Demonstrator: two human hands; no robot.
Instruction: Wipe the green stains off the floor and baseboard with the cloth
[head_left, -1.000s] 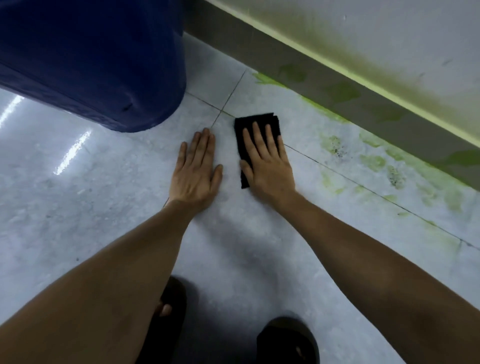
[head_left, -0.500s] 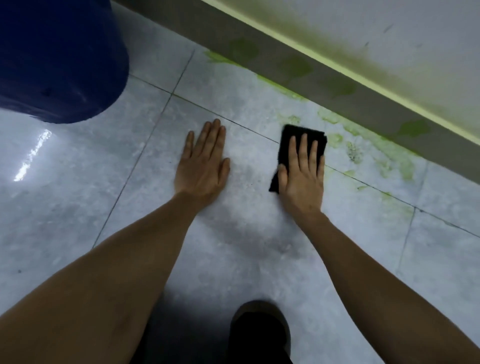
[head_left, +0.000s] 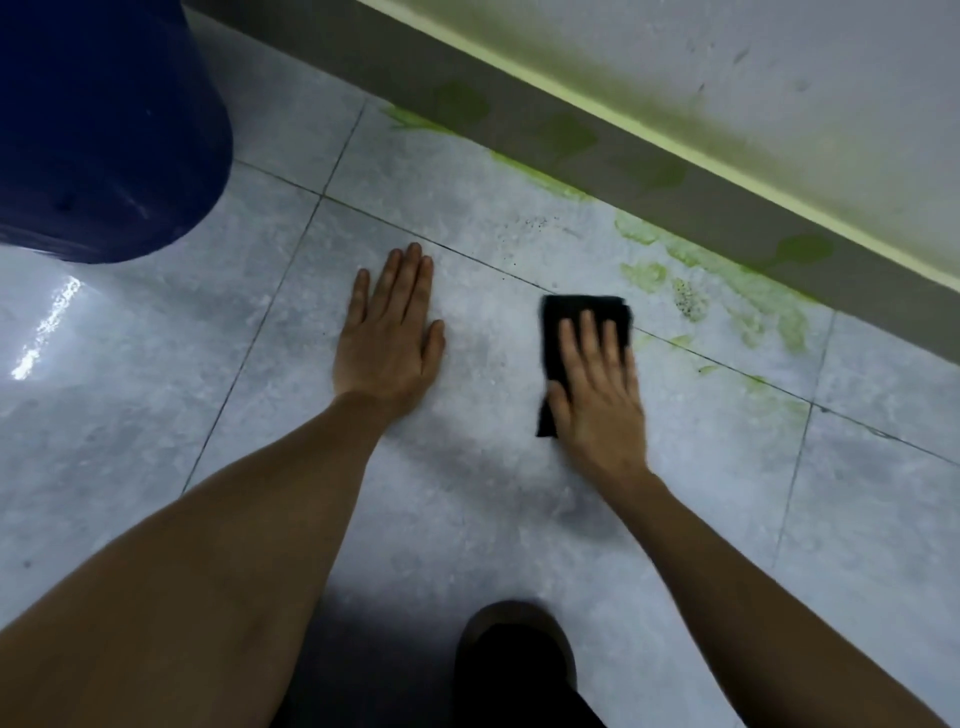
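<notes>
Cloth (head_left: 569, 317) flat under right hand (head_left: 597, 387) — green stains (head_left: 737, 291) just beside.

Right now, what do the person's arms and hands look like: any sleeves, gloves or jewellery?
Both forearms are bare to the frame edge, no sleeves in view. The left hand and right hand wear no gloves, and no rings, watch or bands show on fingers or wrists.

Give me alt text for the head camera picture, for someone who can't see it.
A right hand presses a black cloth flat on the tiled floor beside green stains along the baseboard. The left hand rests flat nearby; a blue bin stands left.
</notes>
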